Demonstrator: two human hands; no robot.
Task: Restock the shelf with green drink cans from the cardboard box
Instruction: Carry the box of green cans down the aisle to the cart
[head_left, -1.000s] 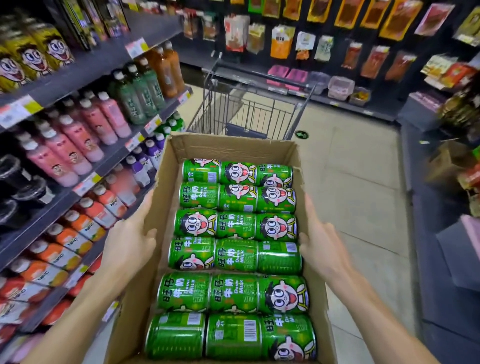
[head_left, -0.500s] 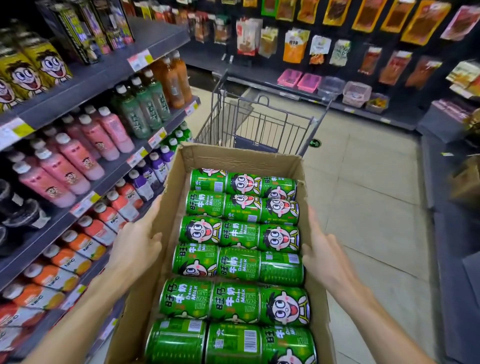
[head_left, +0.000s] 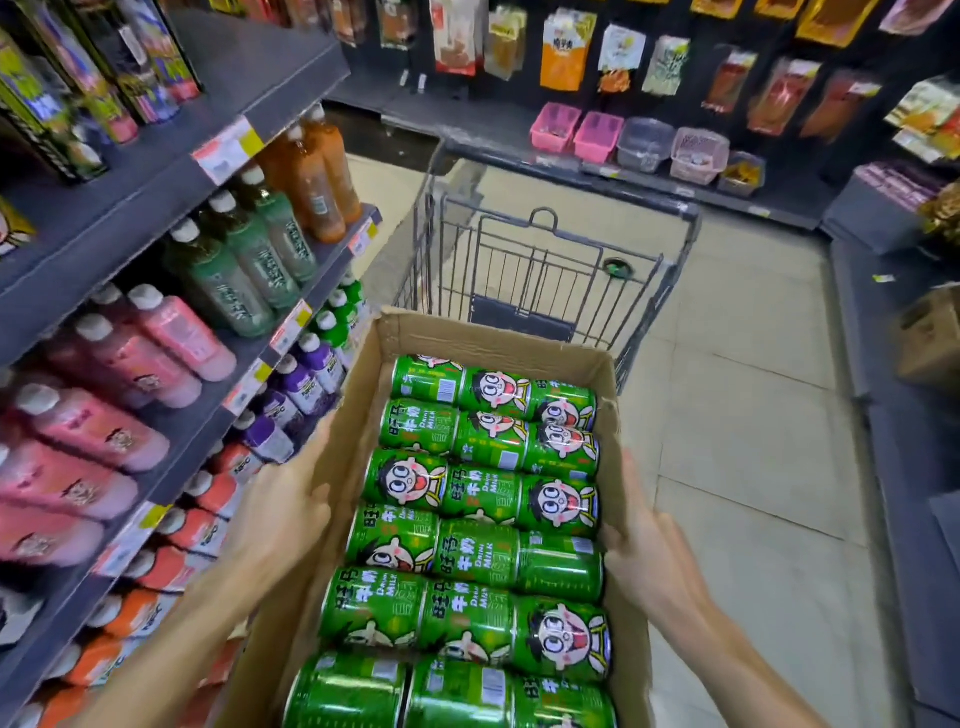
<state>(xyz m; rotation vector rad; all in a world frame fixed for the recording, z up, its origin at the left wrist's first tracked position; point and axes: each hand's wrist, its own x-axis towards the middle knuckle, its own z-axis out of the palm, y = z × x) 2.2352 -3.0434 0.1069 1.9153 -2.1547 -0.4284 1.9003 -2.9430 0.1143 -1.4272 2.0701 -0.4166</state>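
An open cardboard box (head_left: 483, 335) fills the lower middle of the head view, held up in the aisle. Several green drink cans (head_left: 480, 558) with cartoon faces lie on their sides in it, in rows of three. My left hand (head_left: 283, 512) presses flat against the box's left wall. On the right wall rests my right hand (head_left: 647, 558), fingers along the rim. The dark shelf (head_left: 171, 431) stands to the left, stocked with pink, green, orange and purple bottles.
A wire shopping cart (head_left: 545, 260) stands just beyond the box. Hanging snack packs and small plastic baskets (head_left: 602, 135) line the far wall. Another dark shelf unit with a cardboard box (head_left: 930, 332) runs along the right. Beige tiled floor (head_left: 743, 415) lies between.
The box has shifted a little right and lower in view, and the cart and far wall look closer. Both hands keep the same hold on the box walls.
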